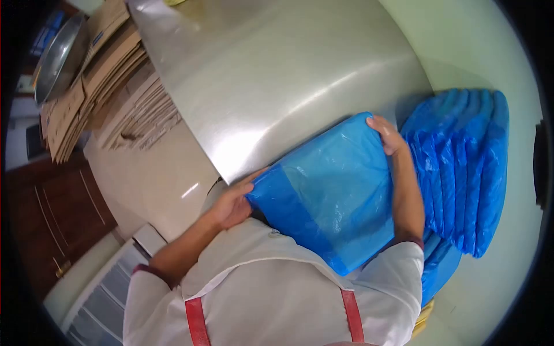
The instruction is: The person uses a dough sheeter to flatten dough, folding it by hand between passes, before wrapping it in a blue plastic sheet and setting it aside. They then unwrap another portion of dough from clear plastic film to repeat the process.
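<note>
A flat package wrapped in blue plastic [337,187] is held in front of my body, over the near edge of the steel table [288,75]. Its left corner is gripped by my left hand [234,203], thumb on top and the other fingers partly hidden beneath. At the upper right corner, my right hand [388,135] is closed on the same package, fingers wrapped round its edge. The plastic is darker blue along the left side and lighter across the rest.
Several blue plastic-wrapped packages [461,167] are stacked at the right, beside the wall. Flattened cardboard [98,75] and a metal bowl [60,57] are at the upper left. A brown door [55,213] and a grey slatted unit [107,294] are at the lower left.
</note>
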